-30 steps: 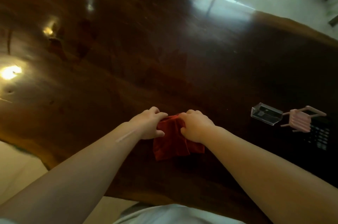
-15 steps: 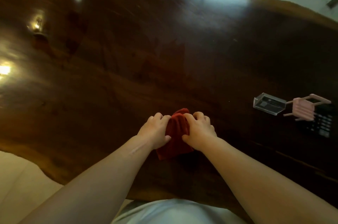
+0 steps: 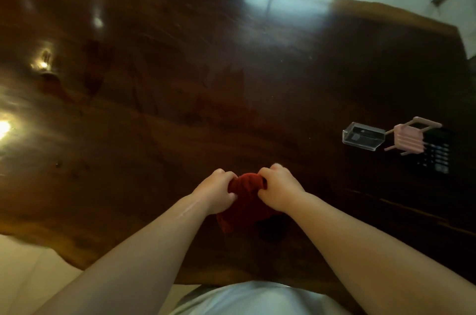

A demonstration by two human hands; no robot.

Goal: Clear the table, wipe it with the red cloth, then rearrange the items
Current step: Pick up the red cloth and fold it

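Gripping the red cloth (image 3: pixel 244 201), my left hand (image 3: pixel 215 192) and right hand (image 3: pixel 279 189) bunch it above the table (image 3: pixel 180 83); pink toy chair (image 3: pixel 409 138) well right.

- No text, brand, number or sign can be read on any surface.
- Calculator (image 3: pixel 438 156): rows of pale key markings show, but they are too blurred to read.
- Clear box (image 3: pixel 363 136), near the calculator's left: dark insert with a pale patch, no characters can be made out.
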